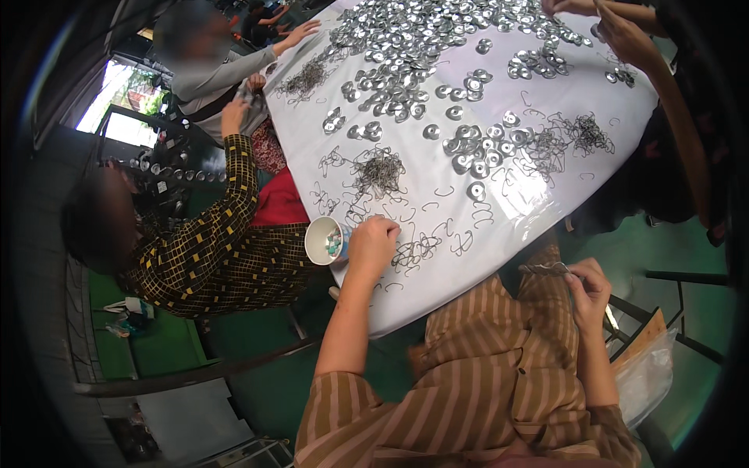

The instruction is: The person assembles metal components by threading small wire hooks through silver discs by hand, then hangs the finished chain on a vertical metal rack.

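Brown-striped sleeves (343, 409) nearest my remote view, a seated worker bends the right arm so that the right hand (591, 287) hangs over the lap, thumb and forefinger together, its grip clamped on thin wire pieces (548, 268). The left forearm stretches forward to the white worktop (417, 295), where the left hand (373, 246) curls, back upward, fingers bent among wire hooks (425, 247); I cannot tell whether that grip holds anything. Just left of it sits a white cup (314, 238) with small teal pieces (334, 243) inside. Farther on I see a tangled hook pile (380, 170), then silver discs (390, 58) spread toward the far end, with co-workers (203, 257) along both sides.
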{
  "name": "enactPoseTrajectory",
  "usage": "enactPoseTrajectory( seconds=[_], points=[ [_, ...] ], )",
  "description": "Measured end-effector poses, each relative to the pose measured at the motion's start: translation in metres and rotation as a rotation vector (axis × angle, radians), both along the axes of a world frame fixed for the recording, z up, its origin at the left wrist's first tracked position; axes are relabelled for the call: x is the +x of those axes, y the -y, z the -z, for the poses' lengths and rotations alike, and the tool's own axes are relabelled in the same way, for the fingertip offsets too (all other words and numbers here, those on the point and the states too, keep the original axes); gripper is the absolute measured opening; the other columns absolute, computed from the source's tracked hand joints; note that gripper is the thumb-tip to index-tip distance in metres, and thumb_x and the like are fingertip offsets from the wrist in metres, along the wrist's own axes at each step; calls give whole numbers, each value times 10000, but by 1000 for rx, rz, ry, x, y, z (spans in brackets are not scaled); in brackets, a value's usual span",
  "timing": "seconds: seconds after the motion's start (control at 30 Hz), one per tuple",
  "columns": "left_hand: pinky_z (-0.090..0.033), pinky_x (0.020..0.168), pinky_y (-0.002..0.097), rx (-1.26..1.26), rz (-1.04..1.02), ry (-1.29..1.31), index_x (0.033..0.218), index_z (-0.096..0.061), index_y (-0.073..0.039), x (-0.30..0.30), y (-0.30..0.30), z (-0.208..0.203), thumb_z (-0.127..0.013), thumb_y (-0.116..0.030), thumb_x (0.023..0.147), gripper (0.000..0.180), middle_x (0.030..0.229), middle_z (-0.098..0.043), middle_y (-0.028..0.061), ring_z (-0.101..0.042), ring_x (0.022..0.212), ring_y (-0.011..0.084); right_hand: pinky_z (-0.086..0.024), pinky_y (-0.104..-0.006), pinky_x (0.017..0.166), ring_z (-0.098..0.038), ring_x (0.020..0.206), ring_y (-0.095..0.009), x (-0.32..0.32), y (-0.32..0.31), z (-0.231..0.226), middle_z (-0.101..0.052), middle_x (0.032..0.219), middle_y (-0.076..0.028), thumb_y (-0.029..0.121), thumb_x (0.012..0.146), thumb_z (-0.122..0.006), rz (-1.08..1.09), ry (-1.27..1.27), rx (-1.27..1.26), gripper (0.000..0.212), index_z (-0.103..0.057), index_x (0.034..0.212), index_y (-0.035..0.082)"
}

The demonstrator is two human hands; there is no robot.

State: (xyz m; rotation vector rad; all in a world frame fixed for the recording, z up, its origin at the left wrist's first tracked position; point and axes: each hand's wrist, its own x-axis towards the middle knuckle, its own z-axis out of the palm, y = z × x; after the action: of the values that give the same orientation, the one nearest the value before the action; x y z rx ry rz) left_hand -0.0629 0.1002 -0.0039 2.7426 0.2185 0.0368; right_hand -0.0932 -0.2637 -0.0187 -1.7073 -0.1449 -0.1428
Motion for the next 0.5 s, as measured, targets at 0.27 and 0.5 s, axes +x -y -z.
enactPoseTrajectory(
  seconds=[0.27,0.5],
  points=[
    [-485,658,412,246,34,-24,733,-669,-13,-6,30,30,-621,-109,749,109,761,-608,143,-600,704,335,-391,-244,661,-510,729,-145,1,-8,-2,-556,771,-68,-12,756,-625,-74,-61,-6,71,-632,823,-35],
    [-492,612,383,372,27,-130,713,-645,5,16,31,25,-614,-117,706,126,751,-623,149,-609,651,284,-404,-241,635,-530,696,-143,1,-13,-4,-576,751,-68,-27,750,-623,-57,-51,14,87,-656,830,-29]
  ],
)
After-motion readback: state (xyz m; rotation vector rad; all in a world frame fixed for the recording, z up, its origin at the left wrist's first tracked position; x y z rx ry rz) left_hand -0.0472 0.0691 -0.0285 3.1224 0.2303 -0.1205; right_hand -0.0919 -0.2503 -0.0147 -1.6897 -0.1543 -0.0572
